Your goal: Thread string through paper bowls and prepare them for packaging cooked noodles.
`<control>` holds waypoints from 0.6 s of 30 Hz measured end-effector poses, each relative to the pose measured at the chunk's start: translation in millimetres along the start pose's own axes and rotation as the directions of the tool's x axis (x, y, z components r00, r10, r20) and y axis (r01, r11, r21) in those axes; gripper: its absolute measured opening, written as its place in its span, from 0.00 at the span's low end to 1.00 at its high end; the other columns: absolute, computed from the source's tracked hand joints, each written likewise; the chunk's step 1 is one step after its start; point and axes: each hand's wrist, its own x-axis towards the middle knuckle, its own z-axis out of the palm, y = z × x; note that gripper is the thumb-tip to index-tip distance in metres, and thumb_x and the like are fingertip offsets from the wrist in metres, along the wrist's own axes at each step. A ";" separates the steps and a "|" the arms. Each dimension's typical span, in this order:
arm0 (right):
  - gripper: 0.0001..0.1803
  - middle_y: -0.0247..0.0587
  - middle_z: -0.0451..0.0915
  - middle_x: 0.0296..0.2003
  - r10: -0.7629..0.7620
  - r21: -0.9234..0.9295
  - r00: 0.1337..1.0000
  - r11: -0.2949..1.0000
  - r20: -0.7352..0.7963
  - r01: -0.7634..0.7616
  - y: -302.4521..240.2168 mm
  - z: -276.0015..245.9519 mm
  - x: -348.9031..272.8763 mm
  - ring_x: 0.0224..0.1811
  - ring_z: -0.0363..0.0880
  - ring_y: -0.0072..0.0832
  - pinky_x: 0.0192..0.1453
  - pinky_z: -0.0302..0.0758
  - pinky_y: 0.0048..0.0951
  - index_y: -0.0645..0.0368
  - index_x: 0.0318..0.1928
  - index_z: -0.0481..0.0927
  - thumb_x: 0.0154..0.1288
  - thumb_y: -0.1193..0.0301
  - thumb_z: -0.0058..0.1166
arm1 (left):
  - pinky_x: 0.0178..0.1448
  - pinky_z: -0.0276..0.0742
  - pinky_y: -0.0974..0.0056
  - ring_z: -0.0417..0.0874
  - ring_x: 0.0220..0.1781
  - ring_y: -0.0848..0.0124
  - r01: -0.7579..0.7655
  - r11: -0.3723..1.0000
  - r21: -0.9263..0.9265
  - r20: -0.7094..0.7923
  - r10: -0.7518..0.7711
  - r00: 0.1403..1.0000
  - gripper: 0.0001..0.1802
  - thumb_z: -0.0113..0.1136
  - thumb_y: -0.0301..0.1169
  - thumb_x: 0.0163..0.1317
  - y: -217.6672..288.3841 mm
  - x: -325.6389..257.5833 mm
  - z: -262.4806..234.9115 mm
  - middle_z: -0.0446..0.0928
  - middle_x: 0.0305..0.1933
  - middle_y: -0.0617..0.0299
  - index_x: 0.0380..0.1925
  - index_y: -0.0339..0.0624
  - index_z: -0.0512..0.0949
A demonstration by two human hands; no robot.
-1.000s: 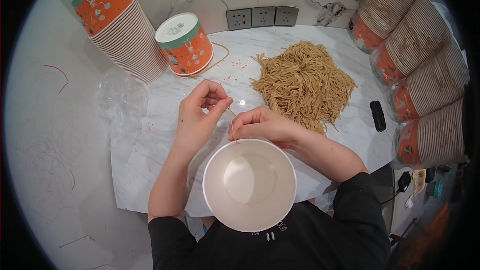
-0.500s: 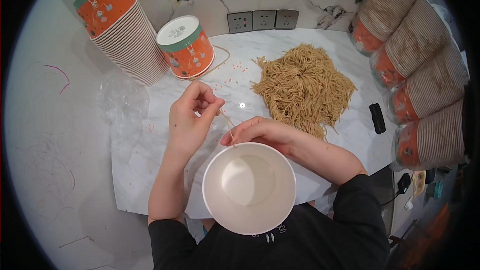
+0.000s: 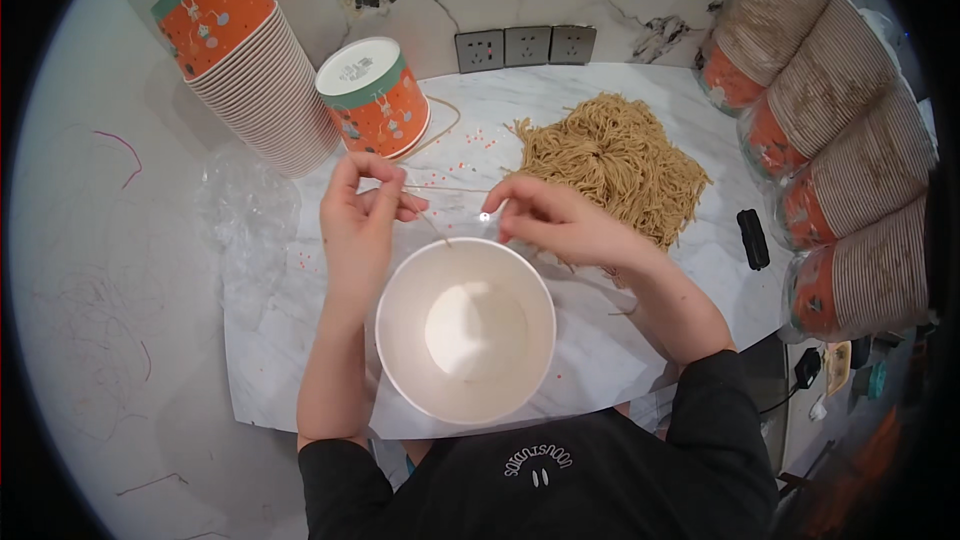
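Drawn slightly apart since earlier: left hand (image 3: 362, 225) and right hand (image 3: 560, 225), each pinching an end of thin strand (image 3: 432, 226) taut above white bowl (image 3: 465, 330), noodle pile (image 3: 615, 162) beside on surface (image 3: 600, 350).

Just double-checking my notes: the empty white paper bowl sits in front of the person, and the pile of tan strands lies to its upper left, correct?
Not quite. In the head view the pile of tan strands lies to the upper right of the white paper bowl, which does sit empty in front of the person.
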 end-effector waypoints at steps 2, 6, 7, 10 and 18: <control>0.09 0.27 0.79 0.33 0.070 -0.034 0.997 0.997 0.043 -0.069 -16.9 -26.1 -6.0 0.34 0.74 0.13 0.39 0.71 0.17 0.58 0.52 0.79 0.76 0.71 0.50 | 0.35 0.78 0.73 0.87 0.34 0.72 -0.013 1.000 -0.017 -0.018 0.013 1.000 0.04 0.56 0.21 0.72 -3.8 9.0 -16.5 0.74 0.42 0.61 0.41 0.35 0.71; 0.14 0.34 0.82 0.36 0.066 0.485 0.998 0.872 0.018 -0.066 -37.5 -50.1 -19.2 0.38 0.79 0.19 0.44 0.76 0.21 0.65 0.50 0.80 0.77 0.67 0.47 | 0.38 0.78 0.71 0.86 0.37 0.72 -0.076 0.989 0.128 -0.130 0.093 0.987 0.06 0.59 0.22 0.70 -7.2 17.8 -39.1 0.75 0.43 0.59 0.43 0.35 0.72; 0.14 0.34 0.82 0.36 0.063 0.483 0.998 0.873 0.017 -0.063 -41.0 -46.2 -19.9 0.38 0.79 0.19 0.44 0.76 0.21 0.65 0.50 0.80 0.77 0.67 0.47 | 0.38 0.78 0.70 0.86 0.40 0.72 -0.137 0.912 0.386 -0.141 0.205 0.968 0.07 0.60 0.22 0.69 -2.9 16.0 -39.3 0.77 0.45 0.58 0.44 0.35 0.74; 0.30 0.53 0.81 0.57 -0.135 0.426 0.991 0.898 0.023 0.113 -54.6 -25.6 -26.4 0.62 0.78 0.35 0.73 0.66 0.37 0.68 0.67 0.72 0.77 0.56 0.45 | 0.40 0.79 0.68 0.84 0.45 0.71 -0.287 0.682 0.672 -0.011 0.397 0.918 0.10 0.63 0.23 0.66 25.7 0.1 -19.9 0.78 0.47 0.57 0.46 0.36 0.77; 0.37 0.51 0.56 0.77 -0.391 -0.163 0.851 0.869 0.352 0.467 -105.1 11.5 -60.7 0.83 0.45 0.45 0.80 0.26 0.61 0.61 0.79 0.50 0.79 0.55 0.39 | 0.44 0.82 0.70 0.86 0.43 0.73 0.070 0.997 -0.041 0.517 -0.039 0.855 0.14 0.65 0.20 0.65 79.0 -81.6 26.3 0.82 0.49 0.57 0.51 0.33 0.80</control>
